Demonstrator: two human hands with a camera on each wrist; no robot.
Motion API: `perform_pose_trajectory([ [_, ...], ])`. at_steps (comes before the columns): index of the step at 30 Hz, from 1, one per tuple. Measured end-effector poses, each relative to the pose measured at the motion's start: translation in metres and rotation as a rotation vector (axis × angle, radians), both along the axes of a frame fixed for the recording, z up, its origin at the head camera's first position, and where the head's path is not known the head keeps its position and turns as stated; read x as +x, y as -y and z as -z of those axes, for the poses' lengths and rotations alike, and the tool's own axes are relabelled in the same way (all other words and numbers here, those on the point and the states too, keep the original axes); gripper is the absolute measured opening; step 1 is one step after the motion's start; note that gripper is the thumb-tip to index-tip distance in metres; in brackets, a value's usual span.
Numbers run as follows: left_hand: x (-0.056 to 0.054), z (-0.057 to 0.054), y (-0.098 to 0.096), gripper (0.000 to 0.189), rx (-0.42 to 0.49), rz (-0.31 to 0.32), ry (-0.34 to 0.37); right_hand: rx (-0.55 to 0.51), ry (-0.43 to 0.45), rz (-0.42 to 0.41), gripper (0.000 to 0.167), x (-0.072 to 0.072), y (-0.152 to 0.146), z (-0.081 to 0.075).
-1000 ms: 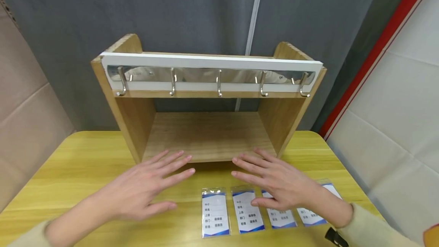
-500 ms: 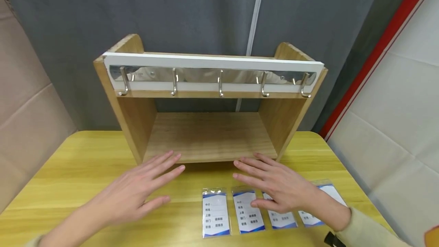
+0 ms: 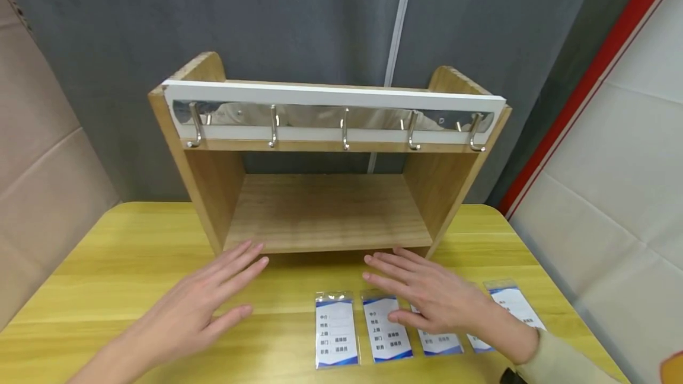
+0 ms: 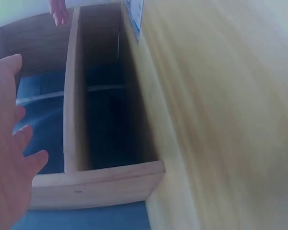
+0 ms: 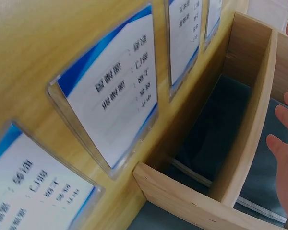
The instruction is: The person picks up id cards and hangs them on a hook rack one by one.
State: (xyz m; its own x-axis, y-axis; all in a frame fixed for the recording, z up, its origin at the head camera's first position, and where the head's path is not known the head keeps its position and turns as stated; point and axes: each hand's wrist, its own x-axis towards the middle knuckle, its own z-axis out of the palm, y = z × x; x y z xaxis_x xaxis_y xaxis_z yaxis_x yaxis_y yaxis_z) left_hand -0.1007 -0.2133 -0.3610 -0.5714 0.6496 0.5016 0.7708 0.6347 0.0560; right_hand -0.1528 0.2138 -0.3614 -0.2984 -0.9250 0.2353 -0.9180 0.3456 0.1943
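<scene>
My left hand [image 3: 197, 307], fingers spread and holding nothing, hovers over the table in front of the wooden shelf [image 3: 331, 212]. My right hand [image 3: 427, 292] also has spread fingers and is above several badge cards in clear sleeves. The leftmost badge card [image 3: 336, 336] and its neighbour [image 3: 386, 336] lie almost fully in sight. Hand and forearm partly hide the third badge card [image 3: 440, 345] and the rightmost badge card [image 3: 517, 307]. In the right wrist view, a badge card [image 5: 115, 91] lies flat, printed side up. Fingers of the left hand [image 4: 9, 158] show empty in its wrist view.
Along the shelf's upper front runs a white rail [image 3: 336, 96] with a shiny strip and several metal hooks [image 3: 345, 129] sticking out. The shelf stands on a yellow wood-grain table [image 3: 133, 253]. A grey curtain [image 3: 293, 16] hangs behind; pale panels flank both sides.
My left hand has drifted left and a little down, away from the badge cards. The right hand has barely shifted, and more of the rightmost card shows.
</scene>
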Motion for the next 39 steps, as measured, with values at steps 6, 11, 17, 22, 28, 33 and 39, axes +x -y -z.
perform_pose_trajectory([
  [6, 0.003, 0.013, 0.009, 0.065, 0.059, -0.052, 0.065, -0.009, 0.046, 0.021, 0.071, 0.001, 0.002, 0.009],
  [11, 0.007, 0.02, 0.013, 0.071, 0.133, -0.073, 0.112, -0.018, 0.079, 0.036, 0.074, 0.001, 0.003, 0.015],
  [17, 0.012, 0.026, 0.018, 0.074, 0.237, -0.085, 0.126, -0.035, 0.079, 0.024, 0.072, 0.001, 0.006, 0.021],
  [22, 0.012, 0.034, 0.022, 0.07, 0.316, -0.066, 0.093, -0.059, 0.093, 0.016, 0.079, 0.0, 0.009, 0.024],
  [28, 0.006, 0.046, 0.022, 0.058, 0.505, -0.046, -0.01, -0.06, 0.117, 0.037, 0.081, 0.0, 0.011, 0.025],
  [33, 0.003, 0.052, 0.022, 0.055, 0.59, -0.086, -0.065, -0.054, 0.13, 0.058, 0.078, -0.001, 0.013, 0.026],
  [39, 0.002, 0.055, 0.022, 0.051, 0.62, -0.151, -0.071, -0.045, 0.149, 0.07, 0.076, 0.0, 0.016, 0.028],
])
